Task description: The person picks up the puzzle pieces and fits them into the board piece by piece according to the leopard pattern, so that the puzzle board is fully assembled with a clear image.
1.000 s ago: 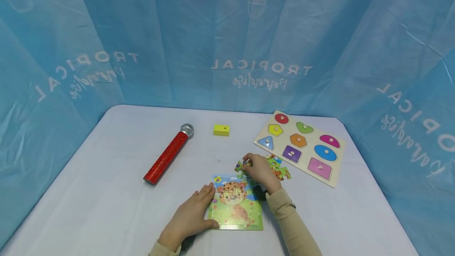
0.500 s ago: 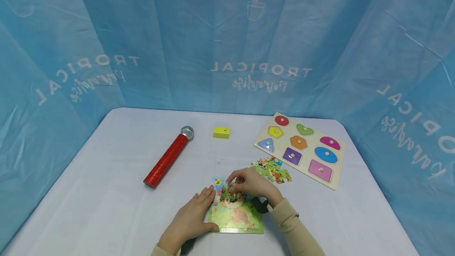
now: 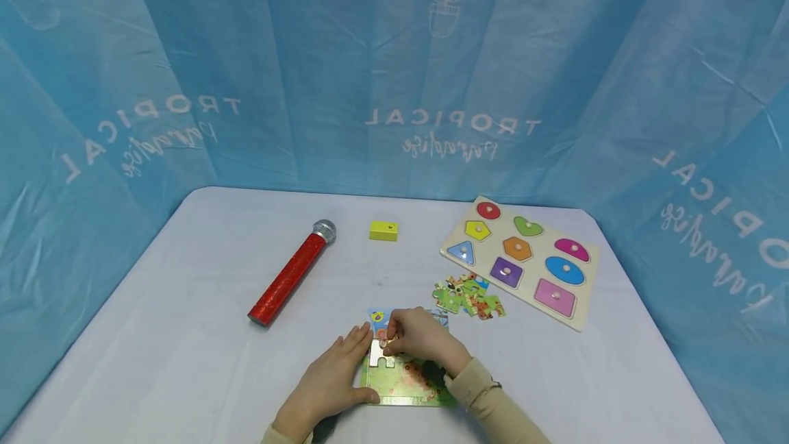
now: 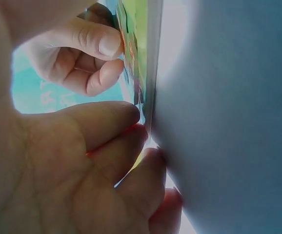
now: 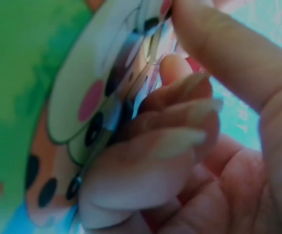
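Observation:
A square jigsaw puzzle board (image 3: 401,389) with a leopard cub picture lies at the table's near middle. My left hand (image 3: 333,372) rests along its left side, fingers stretched out, thumb at the lower left corner. In the left wrist view, the left fingertips (image 4: 131,114) touch the board's edge. My right hand (image 3: 425,338) is over the upper part of the board, thumb and fingers pinching a jigsaw piece (image 3: 380,355) that shines white with glare. The right wrist view shows the right fingers (image 5: 136,175) curled close to the leopard picture. The right hand hides much of the board.
Several loose jigsaw pieces (image 3: 468,294) lie in a heap beyond the board, to the right. A wooden shape-peg board (image 3: 530,286) is behind them. A red toy microphone (image 3: 286,279) lies on the left, and a small yellow block (image 3: 383,230) at the back.
My right hand has come from the loose pieces to the puzzle board, bringing a jigsaw piece down onto its left part. My left hand has stayed at the board's edge.

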A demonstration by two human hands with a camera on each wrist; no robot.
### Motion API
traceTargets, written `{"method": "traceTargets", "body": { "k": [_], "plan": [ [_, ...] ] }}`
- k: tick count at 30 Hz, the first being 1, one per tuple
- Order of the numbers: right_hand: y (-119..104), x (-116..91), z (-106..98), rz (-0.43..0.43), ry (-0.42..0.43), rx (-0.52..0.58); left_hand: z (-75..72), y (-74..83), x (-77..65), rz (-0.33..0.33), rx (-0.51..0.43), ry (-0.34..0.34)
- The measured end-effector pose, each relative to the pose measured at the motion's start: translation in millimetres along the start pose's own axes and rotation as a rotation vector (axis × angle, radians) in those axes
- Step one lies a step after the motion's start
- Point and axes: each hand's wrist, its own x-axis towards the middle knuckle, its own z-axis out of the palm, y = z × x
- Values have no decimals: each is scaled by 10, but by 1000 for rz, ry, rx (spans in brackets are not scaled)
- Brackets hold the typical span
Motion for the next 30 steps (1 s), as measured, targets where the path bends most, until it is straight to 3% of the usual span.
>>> {"method": "traceTargets", "body": {
  "k": [5,12,16,22,26,30],
  "plan": [
    [4,19,20,34,24,12,-2,-12,3,-10,0,-10],
    [112,27,-74,-13,25,113,12,-8,4,-9,9,-4],
    [260,14,-201,25,117,169,13,4,3,-14,13,-1],
    [487,-43,-393,183,349,46,30,10,15,-54,5,-19],
    [587,-80,-457,260,405,-49,40,9,24,-69,-5,-29],
    [619,-94,-475,262,429,-110,41,7,30,-71,-3,-33]
  ]
}}
